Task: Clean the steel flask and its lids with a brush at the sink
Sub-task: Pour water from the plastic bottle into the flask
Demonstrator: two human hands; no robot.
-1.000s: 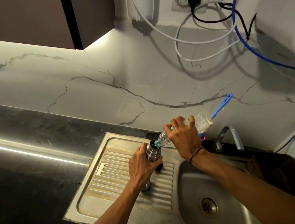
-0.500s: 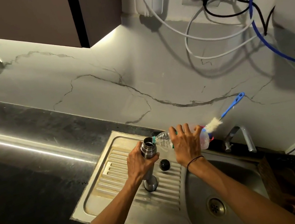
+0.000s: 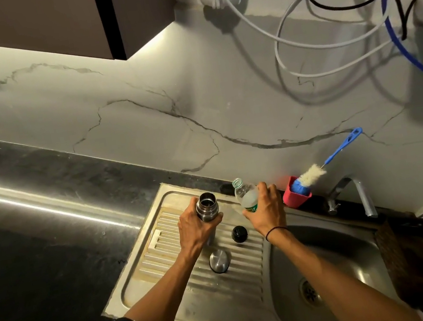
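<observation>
Gripping the steel flask (image 3: 206, 207) mid-frame, left hand (image 3: 196, 226) wraps its body; mouth open, upright over the ribbed drainboard (image 3: 162, 242). Right hand (image 3: 266, 211) holds a clear plastic bottle (image 3: 244, 195), uncapped, just beside the flask. Black lid (image 3: 239, 233) and steel lid (image 3: 218, 261) lie on the drainboard below. Brush (image 3: 319, 169) stands in a red holder (image 3: 294, 198), right of centre.

The right hand (image 3: 265, 208) now holds the clear plastic water bottle (image 3: 245, 195) upright, seemingly no longer pouring into the open steel flask (image 3: 207, 206).
</observation>
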